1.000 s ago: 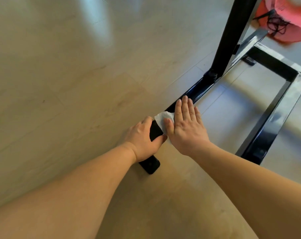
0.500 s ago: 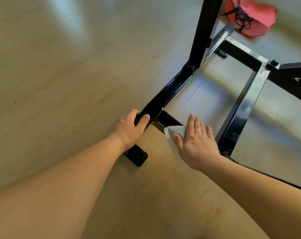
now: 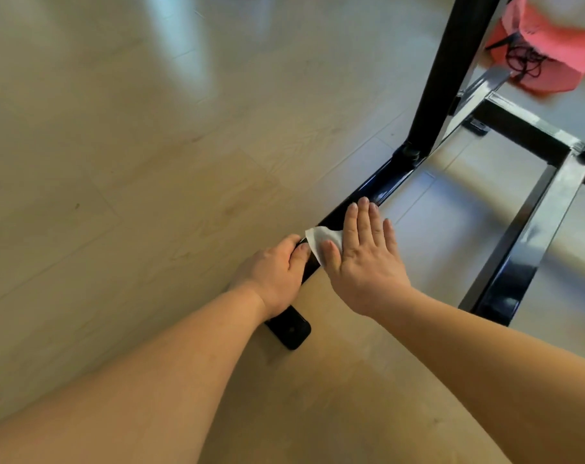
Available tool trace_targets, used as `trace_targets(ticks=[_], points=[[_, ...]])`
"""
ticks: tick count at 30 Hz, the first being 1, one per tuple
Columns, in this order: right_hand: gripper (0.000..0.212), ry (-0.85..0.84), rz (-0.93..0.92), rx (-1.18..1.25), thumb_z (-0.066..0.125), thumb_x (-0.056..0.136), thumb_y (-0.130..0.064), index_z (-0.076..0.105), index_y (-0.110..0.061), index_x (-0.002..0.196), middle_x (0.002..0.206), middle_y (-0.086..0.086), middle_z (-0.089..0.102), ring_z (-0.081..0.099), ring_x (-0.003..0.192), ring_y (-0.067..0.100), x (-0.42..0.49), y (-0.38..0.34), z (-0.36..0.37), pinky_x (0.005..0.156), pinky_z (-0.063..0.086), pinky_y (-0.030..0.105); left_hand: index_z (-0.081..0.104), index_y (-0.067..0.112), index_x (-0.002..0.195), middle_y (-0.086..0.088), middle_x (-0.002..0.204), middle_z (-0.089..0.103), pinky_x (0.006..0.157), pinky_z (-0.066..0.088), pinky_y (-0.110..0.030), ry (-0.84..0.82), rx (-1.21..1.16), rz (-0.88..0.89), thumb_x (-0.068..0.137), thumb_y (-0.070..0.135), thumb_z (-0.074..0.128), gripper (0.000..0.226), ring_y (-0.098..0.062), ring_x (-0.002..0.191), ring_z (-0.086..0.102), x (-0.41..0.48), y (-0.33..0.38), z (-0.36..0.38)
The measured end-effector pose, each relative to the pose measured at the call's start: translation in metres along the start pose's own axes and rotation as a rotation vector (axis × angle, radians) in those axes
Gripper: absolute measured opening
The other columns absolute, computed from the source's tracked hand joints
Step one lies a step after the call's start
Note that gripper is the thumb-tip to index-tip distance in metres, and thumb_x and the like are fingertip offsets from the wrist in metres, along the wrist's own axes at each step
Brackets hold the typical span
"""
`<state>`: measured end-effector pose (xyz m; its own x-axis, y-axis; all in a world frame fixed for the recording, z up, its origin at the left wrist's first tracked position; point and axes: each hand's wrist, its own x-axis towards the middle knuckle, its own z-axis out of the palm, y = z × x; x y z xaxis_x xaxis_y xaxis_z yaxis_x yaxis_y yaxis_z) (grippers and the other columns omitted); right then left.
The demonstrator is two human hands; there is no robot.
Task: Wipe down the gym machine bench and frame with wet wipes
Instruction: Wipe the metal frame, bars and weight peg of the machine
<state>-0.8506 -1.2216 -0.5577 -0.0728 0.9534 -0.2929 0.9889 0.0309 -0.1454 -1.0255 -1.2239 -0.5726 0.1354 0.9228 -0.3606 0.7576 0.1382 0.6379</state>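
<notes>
Nearest me, the black end cap (image 3: 291,326) of the machine's base rail (image 3: 381,185) is sitting on the pale wood floor (image 3: 150,162). Just past it the left hand (image 3: 271,272) is gripping the rail, fingers curled over its top. Right beside it the right hand (image 3: 364,259) is lying flat, fingers straight and slightly spread, pressing the white wet wipe (image 3: 324,241) onto the rail. Half a second ago that hand and the wipe were off to the right, on a short cross piece; now they are back on the rail. Further along, the upright post (image 3: 448,68) is rising from the rail, a second rail (image 3: 525,249) is running alongside, and a red cloth (image 3: 545,51) is lying beyond.
</notes>
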Motion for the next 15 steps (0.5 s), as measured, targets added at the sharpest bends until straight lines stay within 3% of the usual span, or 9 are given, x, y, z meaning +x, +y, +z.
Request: trace_targets(ticks=[2,3,4,5,6,8,11,15], points=[[0.078,-0.051,-0.019,-0.021,-0.003,0.1,-0.068,-0.03,-0.019,0.156,0.164,0.003,-0.035,-0.032,0.152,0.02,-0.025,0.016,0.001,0.128,-0.009,0.042,0.036,0.031,0.155,-0.005,0.149,0.055,0.108,0.043,-0.041,-0.036,0.003,-0.016,0.107,0.055,0.024,0.055,-0.031,0.135,0.051,-0.002,0.003,-0.003],[0.077,-0.074,-0.008,-0.029,0.0,0.101,-0.066,-0.029,-0.022,0.157,0.169,0.004,-0.024,-0.017,0.158,0.024,-0.039,0.024,0.002,0.13,0.002,0.041,0.032,0.031,0.157,-0.004,0.153,0.051,0.111,0.041,-0.04,-0.053,0.007,-0.021,0.108,0.055,0.022,0.056,-0.03,0.139,0.047,-0.004,0.005,-0.005],[0.075,-0.079,0.011,-0.035,0.004,0.103,-0.065,-0.027,-0.025,0.158,0.172,0.006,-0.002,0.009,0.157,0.031,-0.052,0.032,0.002,0.127,0.019,0.04,0.029,0.032,0.159,-0.002,0.155,0.048,0.112,0.038,-0.04,-0.065,0.013,-0.027,0.108,0.054,0.021,0.056,-0.029,0.141,0.045,-0.006,0.007,-0.006],[0.074,-0.059,0.03,-0.035,0.007,0.103,-0.064,-0.025,-0.027,0.159,0.164,0.006,0.023,0.037,0.142,0.031,-0.063,0.039,0.003,0.115,0.038,0.038,0.027,0.033,0.159,-0.002,0.156,0.047,0.112,0.038,-0.04,-0.074,0.022,-0.034,0.108,0.054,0.02,0.055,-0.03,0.141,0.045,-0.006,0.009,-0.008],[0.074,-0.028,0.039,-0.034,0.008,0.103,-0.064,-0.025,-0.027,0.159,0.147,0.004,0.039,0.05,0.119,0.025,-0.07,0.045,0.003,0.097,0.048,0.035,0.029,0.033,0.158,-0.005,0.153,0.05,0.111,0.039,-0.041,-0.082,0.036,-0.05,0.108,0.053,0.019,0.054,-0.032,0.138,0.047,-0.006,0.012,-0.009],[0.078,0.0,0.061,-0.054,0.007,0.101,-0.066,-0.028,-0.025,0.157,0.124,0.001,0.047,0.051,0.092,0.017,-0.075,0.051,0.002,0.072,0.05,0.031,0.044,0.027,0.144,-0.014,0.132,0.062,0.099,0.048,-0.045,-0.072,0.085,-0.104,0.107,0.048,0.018,0.05,-0.037,0.117,0.057,-0.001,0.019,-0.006],[0.088,0.043,0.086,-0.102,0.006,0.096,-0.074,-0.025,-0.02,0.159,0.107,0.0,0.05,0.051,0.077,0.017,-0.062,0.043,0.0,0.059,0.044,0.034,0.055,0.014,0.112,-0.014,0.1,0.062,0.078,0.053,-0.042,0.045,0.206,-0.156,0.103,0.044,0.017,0.049,-0.032,0.087,0.058,0.004,0.028,0.003],[0.095,0.07,0.112,-0.09,-0.001,0.091,-0.078,-0.018,-0.015,0.161,0.1,0.001,0.047,0.05,0.073,0.021,-0.022,0.012,0.003,0.053,0.036,0.035,0.059,0.013,0.111,-0.019,0.106,0.064,0.075,0.043,-0.037,0.117,0.26,-0.149,0.105,0.04,0.016,0.051,-0.031,0.086,0.053,0.007,0.029,0.009]])
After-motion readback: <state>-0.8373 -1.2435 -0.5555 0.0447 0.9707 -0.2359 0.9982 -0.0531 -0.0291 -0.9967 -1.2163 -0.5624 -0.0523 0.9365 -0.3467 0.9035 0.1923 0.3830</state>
